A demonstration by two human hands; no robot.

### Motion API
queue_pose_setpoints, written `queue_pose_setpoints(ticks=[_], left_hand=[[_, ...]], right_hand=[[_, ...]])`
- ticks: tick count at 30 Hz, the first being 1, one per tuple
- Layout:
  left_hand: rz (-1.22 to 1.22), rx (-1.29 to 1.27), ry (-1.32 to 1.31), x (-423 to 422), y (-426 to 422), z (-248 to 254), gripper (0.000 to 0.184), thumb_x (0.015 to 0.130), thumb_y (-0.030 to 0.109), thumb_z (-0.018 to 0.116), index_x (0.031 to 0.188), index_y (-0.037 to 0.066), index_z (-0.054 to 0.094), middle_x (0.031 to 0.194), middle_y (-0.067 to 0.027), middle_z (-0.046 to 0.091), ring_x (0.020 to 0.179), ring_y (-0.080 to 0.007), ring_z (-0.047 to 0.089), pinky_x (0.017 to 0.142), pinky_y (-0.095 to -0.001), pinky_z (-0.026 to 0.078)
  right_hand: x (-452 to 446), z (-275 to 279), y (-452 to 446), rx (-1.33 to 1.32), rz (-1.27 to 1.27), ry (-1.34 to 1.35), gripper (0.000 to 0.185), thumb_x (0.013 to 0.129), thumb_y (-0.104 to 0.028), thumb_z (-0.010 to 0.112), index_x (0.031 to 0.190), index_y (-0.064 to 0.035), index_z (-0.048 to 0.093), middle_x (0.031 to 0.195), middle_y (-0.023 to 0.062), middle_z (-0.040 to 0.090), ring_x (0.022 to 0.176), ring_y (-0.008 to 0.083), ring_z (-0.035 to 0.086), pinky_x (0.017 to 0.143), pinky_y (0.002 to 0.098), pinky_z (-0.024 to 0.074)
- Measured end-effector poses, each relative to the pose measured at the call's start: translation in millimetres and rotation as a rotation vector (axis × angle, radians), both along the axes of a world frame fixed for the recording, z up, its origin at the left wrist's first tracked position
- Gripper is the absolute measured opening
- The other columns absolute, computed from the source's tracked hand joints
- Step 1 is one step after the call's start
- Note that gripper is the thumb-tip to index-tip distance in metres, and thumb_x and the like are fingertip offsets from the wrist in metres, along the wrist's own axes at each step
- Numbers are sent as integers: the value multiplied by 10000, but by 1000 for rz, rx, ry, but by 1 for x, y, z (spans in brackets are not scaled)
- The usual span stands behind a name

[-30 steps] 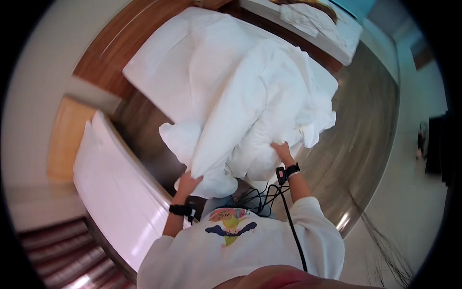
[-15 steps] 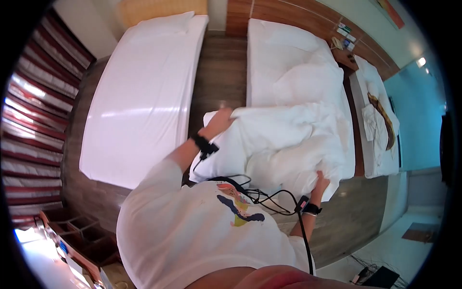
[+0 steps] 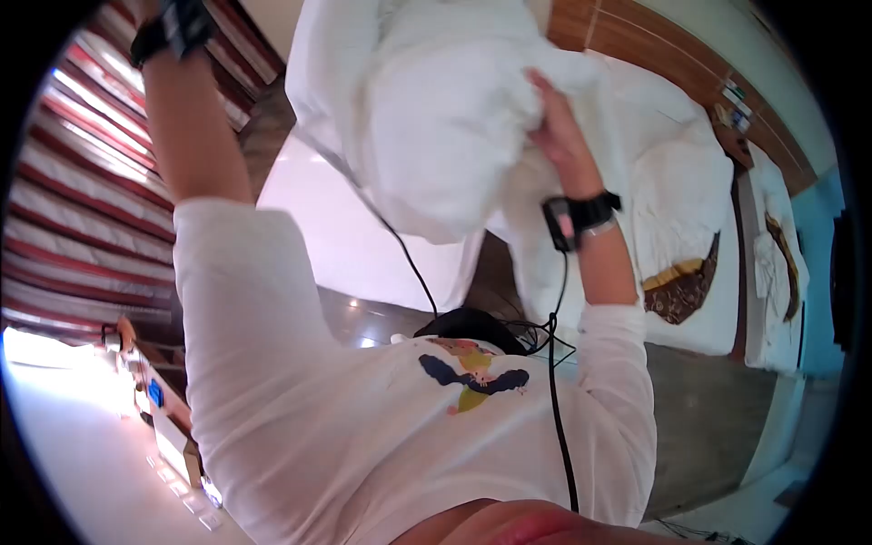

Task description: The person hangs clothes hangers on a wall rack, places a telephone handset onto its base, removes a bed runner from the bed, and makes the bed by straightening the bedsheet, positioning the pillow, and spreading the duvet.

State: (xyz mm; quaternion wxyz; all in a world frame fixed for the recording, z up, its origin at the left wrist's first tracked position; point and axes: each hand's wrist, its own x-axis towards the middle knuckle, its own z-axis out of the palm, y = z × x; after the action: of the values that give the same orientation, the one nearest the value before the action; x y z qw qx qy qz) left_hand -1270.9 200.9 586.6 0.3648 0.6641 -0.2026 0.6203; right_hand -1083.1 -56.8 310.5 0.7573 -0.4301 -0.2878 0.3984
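A bulky white duvet (image 3: pixel 436 118) hangs raised in front of me, bunched and partly blurred, over the left bed (image 3: pixel 336 241) and the gap beside it. My right hand (image 3: pixel 561 132) is at the duvet's right side, its fingers and thumb closed against the fabric. My left hand (image 3: pixel 141 7) is lifted to the top left, almost entirely cut off by the view's edge; its fingers are hidden. Black straps with small devices circle both wrists. On the middle bed (image 3: pixel 681 331) lies a brown and gold bed runner (image 3: pixel 681 289).
Black cables (image 3: pixel 556 400) run down my front from the right wrist device. Striped curtains (image 3: pixel 82 218) hang at the left. A third bed (image 3: pixel 772 272) stands far right, and a wooden headboard panel (image 3: pixel 649 41) lines the wall. Grey floor (image 3: pixel 699 409) shows at lower right.
The duvet has risen off the middle bed and swung left, uncovering the runner. My left hand has gone up and left, my right hand up. The view has turned left.
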Motion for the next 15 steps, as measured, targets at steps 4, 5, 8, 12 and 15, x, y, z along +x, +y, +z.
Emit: queue_pose_setpoints(ticks=[4, 5, 8, 12, 15], left_hand=[[939, -130, 476, -131, 63, -135, 306, 844, 154, 358, 1108, 27, 445, 1021, -125, 518, 953, -210, 479, 818, -311, 364], [792, -324, 479, -158, 81, -204, 286, 841, 195, 390, 1066, 46, 488, 975, -70, 529, 889, -157, 479, 779, -281, 368], [508, -538, 688, -226, 19, -321, 176, 823, 148, 454, 893, 28, 562, 834, -27, 554, 743, -99, 489, 658, -233, 395], [651, -1033, 831, -305, -55, -464, 168, 825, 122, 421, 885, 37, 553, 813, -23, 586, 731, -85, 530, 599, -195, 385], [651, -1378, 673, -333, -107, -492, 163, 825, 120, 417, 894, 49, 546, 831, -27, 591, 719, -70, 533, 572, -179, 377]], right_hand=[[-30, -75, 59, -193, 496, -207, 374, 802, -288, 496, 1075, -36, 449, 1038, 60, 511, 910, 162, 514, 776, 260, 382], [-31, -90, 60, -370, 581, -234, 370, 807, -282, 488, 1078, -33, 449, 1052, 66, 508, 909, 167, 519, 776, 262, 384], [-24, -157, 44, -406, 625, -126, 328, 806, -266, 487, 1029, -26, 478, 994, 68, 541, 879, 160, 533, 716, 243, 401], [2, -214, -16, -493, 509, 153, 283, 824, -230, 439, 1021, -33, 487, 1004, 88, 544, 874, 172, 533, 707, 249, 410], [31, -251, -56, -524, 412, 192, 268, 837, -208, 408, 1034, -38, 469, 1030, 74, 529, 876, 146, 519, 729, 228, 403]])
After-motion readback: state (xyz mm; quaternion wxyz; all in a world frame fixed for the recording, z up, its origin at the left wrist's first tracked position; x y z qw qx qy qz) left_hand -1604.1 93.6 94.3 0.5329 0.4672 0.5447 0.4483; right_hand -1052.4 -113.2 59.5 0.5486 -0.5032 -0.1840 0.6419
